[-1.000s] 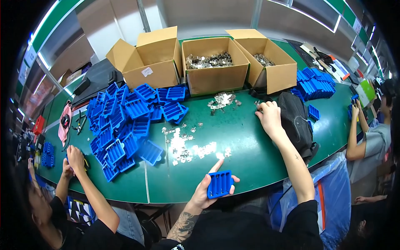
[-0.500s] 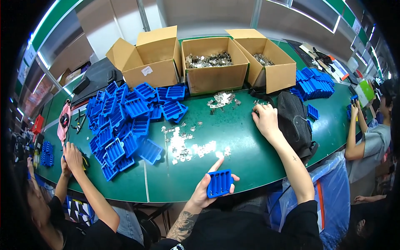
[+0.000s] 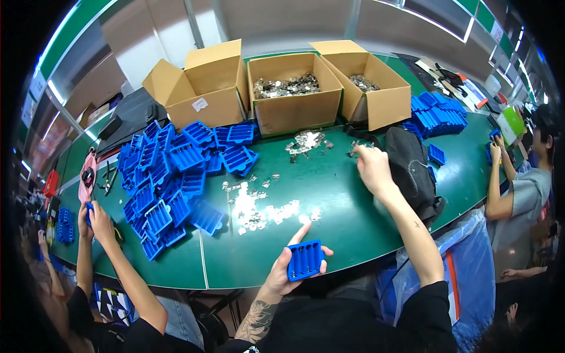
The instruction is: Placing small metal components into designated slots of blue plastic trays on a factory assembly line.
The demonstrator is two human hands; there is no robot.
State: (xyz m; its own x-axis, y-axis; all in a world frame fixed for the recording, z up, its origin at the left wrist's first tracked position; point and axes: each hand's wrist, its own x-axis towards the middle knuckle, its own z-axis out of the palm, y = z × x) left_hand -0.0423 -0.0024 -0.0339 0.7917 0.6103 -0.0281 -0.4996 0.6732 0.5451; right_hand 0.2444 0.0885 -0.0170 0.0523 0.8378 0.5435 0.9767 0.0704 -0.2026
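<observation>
My left hand (image 3: 281,272) grips a blue plastic battery holder (image 3: 305,260) above the table's front edge. Its long slots face up, small metal bits show at their lower ends, and my index finger stretches past it. Farther right, my right hand (image 3: 374,170) is over the table beside a black mesh bag (image 3: 406,162). Its fingertips pinch together at a small group of metal contact pieces (image 3: 356,145); whatever they hold is too small to make out. Flat shiny metal pieces (image 3: 250,209) lie scattered left of centre, and another small heap of contacts (image 3: 306,143) sits in front of the boxes.
A big pile of blue battery holders (image 3: 170,170) covers the left side. Along the back stand an open carton (image 3: 206,97), a carton of metal contacts (image 3: 297,112) and a third carton (image 3: 388,106). More holders (image 3: 438,115) are stacked right. Co-workers sit on both sides.
The view has shifted slightly, moving the scene a little left. My right hand has stayed at the small metal pieces, its fingers now drawn closer together. My left hand keeps hold of the battery holder.
</observation>
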